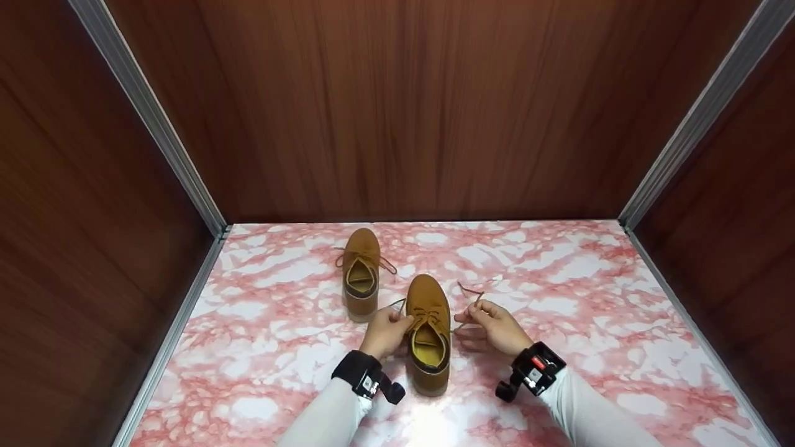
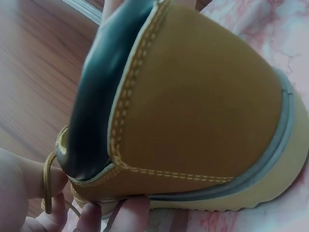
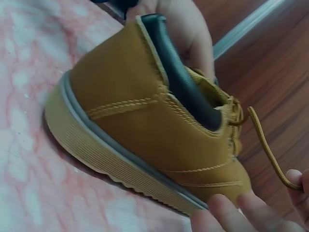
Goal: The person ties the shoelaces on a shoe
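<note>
Shoelace (image 1: 472, 292) pinched on both sides

Head view: left hand (image 1: 386, 329) and right hand (image 1: 495, 324) each pinch it, the nearer tan lace-up shoe (image 1: 428, 335) upright between them. Left wrist: it loops. Right wrist: it curves loosely. I'd say lace handling's underway; next calls for steady pinches.

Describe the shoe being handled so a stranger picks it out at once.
On the pink-and-white surface, find the person's left hand and right hand. Between them stands a tan shoe, toe pointing away. Unlike the similar second shoe farther back to the left, this one has a lace pinched in the right hand.
</note>
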`<state>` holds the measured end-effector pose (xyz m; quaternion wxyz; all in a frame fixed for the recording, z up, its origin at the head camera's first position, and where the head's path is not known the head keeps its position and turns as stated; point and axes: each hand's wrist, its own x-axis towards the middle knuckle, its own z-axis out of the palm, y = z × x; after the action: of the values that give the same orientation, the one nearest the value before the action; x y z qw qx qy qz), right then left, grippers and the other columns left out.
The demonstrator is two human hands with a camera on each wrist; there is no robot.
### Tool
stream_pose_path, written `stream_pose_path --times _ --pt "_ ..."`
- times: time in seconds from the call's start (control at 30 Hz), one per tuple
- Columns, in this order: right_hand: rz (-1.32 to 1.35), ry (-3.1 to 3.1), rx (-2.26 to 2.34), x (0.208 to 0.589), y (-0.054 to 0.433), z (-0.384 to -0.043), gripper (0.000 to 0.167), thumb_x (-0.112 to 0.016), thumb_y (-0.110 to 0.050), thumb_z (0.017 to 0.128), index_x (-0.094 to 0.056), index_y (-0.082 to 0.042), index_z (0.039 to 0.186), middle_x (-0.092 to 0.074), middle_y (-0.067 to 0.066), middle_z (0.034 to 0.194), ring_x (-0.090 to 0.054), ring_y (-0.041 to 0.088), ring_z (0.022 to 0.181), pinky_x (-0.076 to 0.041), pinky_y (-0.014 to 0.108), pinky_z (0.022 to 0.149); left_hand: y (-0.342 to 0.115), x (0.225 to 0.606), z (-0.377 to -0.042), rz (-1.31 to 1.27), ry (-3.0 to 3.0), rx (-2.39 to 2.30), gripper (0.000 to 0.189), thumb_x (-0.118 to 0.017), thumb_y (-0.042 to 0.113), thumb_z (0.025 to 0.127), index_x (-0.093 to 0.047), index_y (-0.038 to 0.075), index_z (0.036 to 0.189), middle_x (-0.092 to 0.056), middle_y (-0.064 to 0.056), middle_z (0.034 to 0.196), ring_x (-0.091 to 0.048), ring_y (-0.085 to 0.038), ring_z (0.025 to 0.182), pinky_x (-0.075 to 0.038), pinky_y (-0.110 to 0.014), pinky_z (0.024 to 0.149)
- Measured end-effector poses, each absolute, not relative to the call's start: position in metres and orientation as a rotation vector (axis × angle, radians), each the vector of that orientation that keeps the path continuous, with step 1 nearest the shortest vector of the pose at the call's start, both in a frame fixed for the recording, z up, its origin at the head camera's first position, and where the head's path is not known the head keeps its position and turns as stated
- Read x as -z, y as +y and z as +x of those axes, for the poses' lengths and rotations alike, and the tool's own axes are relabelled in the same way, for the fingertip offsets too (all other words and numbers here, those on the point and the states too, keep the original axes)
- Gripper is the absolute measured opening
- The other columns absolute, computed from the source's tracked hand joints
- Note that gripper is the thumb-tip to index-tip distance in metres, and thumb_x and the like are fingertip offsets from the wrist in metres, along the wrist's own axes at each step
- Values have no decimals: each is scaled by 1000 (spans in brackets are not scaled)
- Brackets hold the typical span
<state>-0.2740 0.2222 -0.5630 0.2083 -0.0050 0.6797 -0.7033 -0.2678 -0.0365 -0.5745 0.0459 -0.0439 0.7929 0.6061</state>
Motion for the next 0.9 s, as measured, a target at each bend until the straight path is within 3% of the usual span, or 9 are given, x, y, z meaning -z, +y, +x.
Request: stream_pose_path --times 0.23,0.37,0.53,0.73,0.9 --pt "5 1825 1986 567 217 -275 31 -47 -35 112 -55 -6 107 -64 24 143 -76 28 109 -58 55 100 -33 577 -266 -114 2349 -1906 24 -69 15 98 -55 9 79 -54 0 83 -58 -15 82 -59 -32 77" --pt "23 1837 2014 567 216 -279 28 -47 -33 112 -57 -8 105 -64 24 143 -75 27 112 -57 54 103 -31 578 -268 -140 2249 -1978 18 -67 16 100 -58 5 89 -57 -3 90 -61 -16 81 -65 -39 75" --pt "36 1923 2019 563 219 -282 27 -46 -30 113 -57 -8 102 -62 25 144 -74 29 115 -56 54 104 -30 577 -272 -200 2223 -2036 16 -62 18 103 -60 3 98 -61 -9 95 -64 -20 78 -63 -37 67" --pt "134 2062 2087 548 226 -288 26 -48 -26 112 -60 -3 107 -72 14 118 -74 21 99 -62 46 96 -32 562 -280 -138 2445 -2031 19 -58 14 104 -65 -1 96 -71 -24 95 -66 -22 74 -51 -25 63" --pt "131 2074 2169 533 232 -293 26 -48 -24 112 -60 -4 102 -68 6 105 -69 17 88 -62 34 82 -33 542 -289 -86 2460 -2097 18 -56 13 106 -65 1 96 -76 -23 100 -69 -24 80 -51 -25 71"
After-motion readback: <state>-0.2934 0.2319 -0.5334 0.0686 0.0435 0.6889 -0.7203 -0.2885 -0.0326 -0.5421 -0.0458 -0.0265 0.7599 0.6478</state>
